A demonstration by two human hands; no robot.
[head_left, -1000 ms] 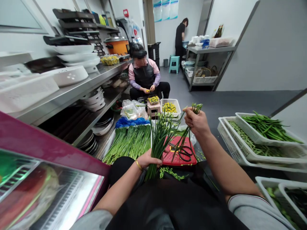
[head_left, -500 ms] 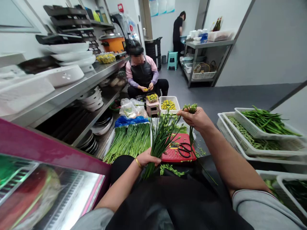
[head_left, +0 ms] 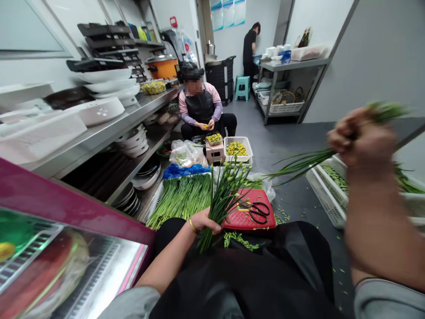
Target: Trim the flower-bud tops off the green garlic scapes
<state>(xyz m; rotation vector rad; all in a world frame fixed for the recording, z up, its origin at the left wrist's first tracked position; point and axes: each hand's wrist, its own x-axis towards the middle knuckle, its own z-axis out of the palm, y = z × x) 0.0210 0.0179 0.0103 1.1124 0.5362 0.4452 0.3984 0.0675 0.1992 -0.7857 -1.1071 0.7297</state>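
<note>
The person's left hand [head_left: 207, 220] was wrapped around a thick bunch of green stalks [head_left: 222, 192], budded tips up, above the lap and just beside a red plastic top [head_left: 241, 221] where black-handled scissors [head_left: 253, 211] lay. The right hand [head_left: 365, 139], blurred, was curled tight around a smaller bunch [head_left: 305, 164] out to the right, near white baskets [head_left: 327, 201], its stems trailing leftward. More stalks [head_left: 186, 195] lay spread left of the red top, edged by blue plastic [head_left: 184, 170]. Ahead, a seated co-worker [head_left: 201, 104] held something yellow. Posters [head_left: 228, 13] on the back wall bore print too small to read; the mark on a red sign [head_left: 173, 21] was unclear too
</note>
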